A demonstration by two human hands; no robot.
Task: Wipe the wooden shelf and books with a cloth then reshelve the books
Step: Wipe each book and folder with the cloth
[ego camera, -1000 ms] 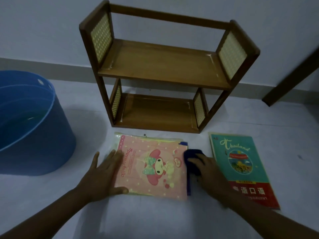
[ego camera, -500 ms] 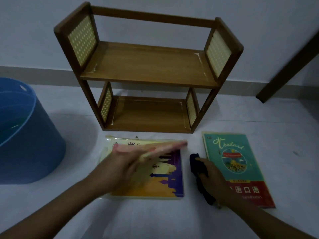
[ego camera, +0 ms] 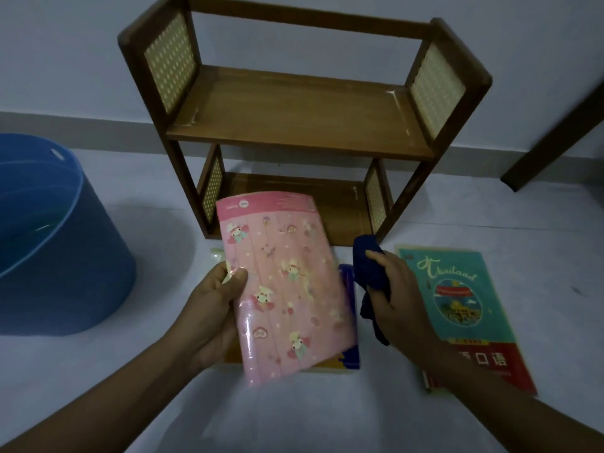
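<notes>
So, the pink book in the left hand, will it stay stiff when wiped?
Probably not: the pink book looks thin and its top edge bows. Its glossy cover shows glare, so it may slip. The left hand grips only one edge, so cloth pressure could bend it.
</notes>
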